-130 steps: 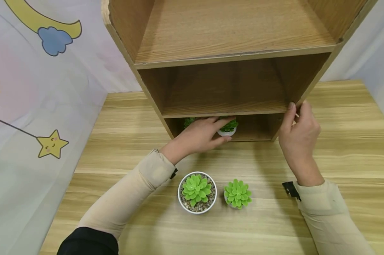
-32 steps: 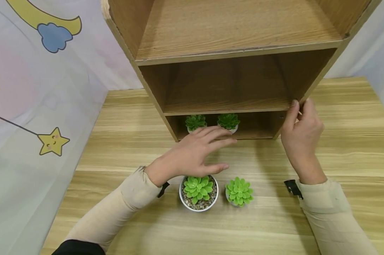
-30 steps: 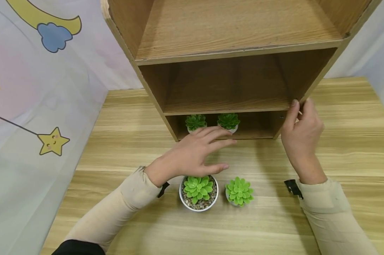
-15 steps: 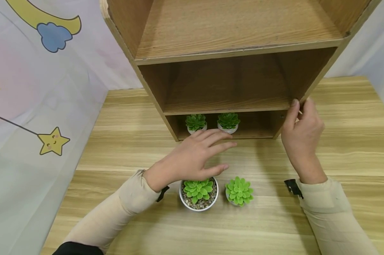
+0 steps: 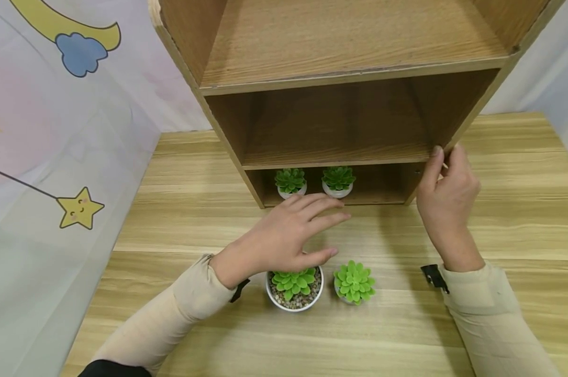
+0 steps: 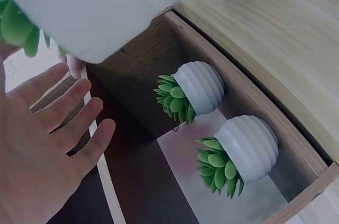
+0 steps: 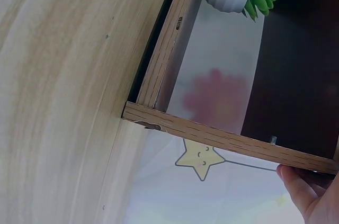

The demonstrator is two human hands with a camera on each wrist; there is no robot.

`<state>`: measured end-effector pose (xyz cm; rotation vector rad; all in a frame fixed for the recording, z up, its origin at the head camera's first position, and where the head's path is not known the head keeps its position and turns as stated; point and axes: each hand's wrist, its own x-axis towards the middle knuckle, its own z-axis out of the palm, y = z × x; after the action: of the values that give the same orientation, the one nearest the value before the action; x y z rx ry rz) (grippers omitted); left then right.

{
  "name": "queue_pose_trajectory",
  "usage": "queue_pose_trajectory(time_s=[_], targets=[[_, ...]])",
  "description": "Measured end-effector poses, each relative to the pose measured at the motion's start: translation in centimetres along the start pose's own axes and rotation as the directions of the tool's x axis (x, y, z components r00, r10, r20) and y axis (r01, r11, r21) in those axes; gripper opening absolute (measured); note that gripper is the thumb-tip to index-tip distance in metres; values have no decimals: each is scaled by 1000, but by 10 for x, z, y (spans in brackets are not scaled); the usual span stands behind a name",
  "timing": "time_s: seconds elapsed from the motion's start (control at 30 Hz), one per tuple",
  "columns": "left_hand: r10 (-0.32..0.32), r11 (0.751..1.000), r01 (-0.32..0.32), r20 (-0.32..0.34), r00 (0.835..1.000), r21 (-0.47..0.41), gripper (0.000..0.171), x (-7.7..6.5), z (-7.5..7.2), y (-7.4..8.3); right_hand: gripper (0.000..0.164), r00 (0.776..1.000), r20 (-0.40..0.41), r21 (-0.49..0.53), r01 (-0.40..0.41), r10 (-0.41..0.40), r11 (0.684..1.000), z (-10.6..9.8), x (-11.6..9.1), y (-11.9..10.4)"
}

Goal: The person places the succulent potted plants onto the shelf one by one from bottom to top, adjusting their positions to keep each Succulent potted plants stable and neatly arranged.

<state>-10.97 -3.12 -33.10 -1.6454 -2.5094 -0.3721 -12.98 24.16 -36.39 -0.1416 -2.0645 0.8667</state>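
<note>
My left hand (image 5: 295, 230) hovers with spread fingers in front of the wooden shelf's bottom compartment, holding nothing. Behind it, two green potted succulents in ribbed white pots, a left one (image 5: 290, 179) and a right one (image 5: 338, 179), stand side by side in that compartment. A larger potted succulent (image 5: 295, 301), its round white pot filled with pebbles, is partly covered by this hand. To its right stands a small potted succulent (image 5: 354, 283). My right hand (image 5: 446, 209) grips the right side panel of the wooden shelf (image 5: 359, 76), thumb at its front edge.
The shelf's middle compartment (image 5: 335, 125) and upper board (image 5: 354, 36) lie above the plants. A wood-grain table (image 5: 510, 225) runs under everything. Fabric with a moon and star print (image 5: 81, 209) hangs at the left.
My left hand was at the right-hand succulent in the bottom compartment; it has drawn back from there, leaving both plants inside. The right hand keeps its grip on the side panel.
</note>
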Motion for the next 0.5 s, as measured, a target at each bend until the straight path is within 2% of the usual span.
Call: queue_pose_trajectory(time_s=[0.27, 0.5], targets=[[6, 1000, -6, -21, 1000, -5, 54, -4, -1, 2, 30, 1000, -11, -7, -4, 4, 1000, 1, 0, 2], [17, 999, -17, -13, 1000, 30, 58, -7, -4, 7, 30, 1000, -8, -8, 6, -6, 1000, 1, 0, 0]])
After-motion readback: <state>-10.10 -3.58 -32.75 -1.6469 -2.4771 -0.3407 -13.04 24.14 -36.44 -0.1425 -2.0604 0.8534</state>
